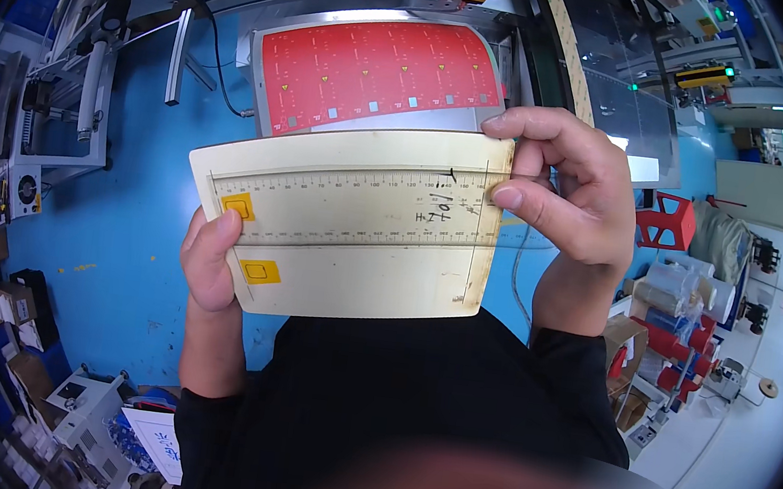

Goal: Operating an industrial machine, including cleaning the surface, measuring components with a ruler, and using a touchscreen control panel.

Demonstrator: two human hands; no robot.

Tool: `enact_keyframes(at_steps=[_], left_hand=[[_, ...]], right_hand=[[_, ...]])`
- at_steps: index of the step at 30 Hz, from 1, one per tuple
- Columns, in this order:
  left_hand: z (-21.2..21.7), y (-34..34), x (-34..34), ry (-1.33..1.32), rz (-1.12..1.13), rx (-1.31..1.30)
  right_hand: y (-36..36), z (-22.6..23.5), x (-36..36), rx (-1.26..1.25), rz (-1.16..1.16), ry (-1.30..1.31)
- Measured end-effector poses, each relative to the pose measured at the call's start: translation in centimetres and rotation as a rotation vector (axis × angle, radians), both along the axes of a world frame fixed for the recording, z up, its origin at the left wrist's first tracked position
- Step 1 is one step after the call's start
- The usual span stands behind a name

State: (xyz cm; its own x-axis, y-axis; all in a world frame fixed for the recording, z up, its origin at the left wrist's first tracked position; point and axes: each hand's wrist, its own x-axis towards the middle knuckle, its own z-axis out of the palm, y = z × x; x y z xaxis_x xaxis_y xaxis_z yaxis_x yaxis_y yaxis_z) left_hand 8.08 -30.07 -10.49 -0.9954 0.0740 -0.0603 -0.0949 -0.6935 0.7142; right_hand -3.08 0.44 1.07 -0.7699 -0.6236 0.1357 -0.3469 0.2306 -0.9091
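1. Along the left edge stand grey metal machine frames and, lower down, shelves of small boxes over a blue floor.
2. The left hand comes up from the lower edge in a black sleeve. Its thumb lies on the front of a cream card at the lower left, close to two small yellow squares, and the other fingers are hidden behind the card, so it is pinching the card by that edge.
3. The cream card is held up in the air between both hands, close under the camera and slightly tilted, its face turned to the person. It is a flat rectangular sheet with ruler-like scale lines running across it, some handwritten marks near its right end and browned edges.
4. Just behind its upper edge shows a red sheet with rows of small markings, lying on a grey plate.
5. The right hand is closed on the card's upper right corner, thumb on the front and fingers curled over the top.
6. Judging by how it keeps its shape, the card looks light, thin and fairly stiff, yet it would likely bend or crease if squeezed hard. The two short ends, where the hands already are, seem the best places to hold it.
7. To the right stand red stools and wrapped goods.
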Motion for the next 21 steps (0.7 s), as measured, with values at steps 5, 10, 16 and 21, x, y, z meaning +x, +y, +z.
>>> enact_keyframes(at_steps=[5,10,16,21], left_hand=[[0.2,0.0,-0.1,0.007,-0.051,0.058],[0.0,-0.4,-0.2,-0.02,-0.012,-0.001],[1.0,-0.5,0.2,-0.126,-0.064,-0.13],[3.4,1.2,-0.9,-0.045,-0.114,-0.155]], right_hand=[[-0.1,-0.1,0.2,0.004,-0.012,-0.008],[-0.2,-0.8,-0.3,-0.039,0.024,-0.008],[0.3,-1.2,-0.9,0.127,-0.036,-0.143],[1.1,-1.7,-1.5,-0.003,-0.065,-0.33]])
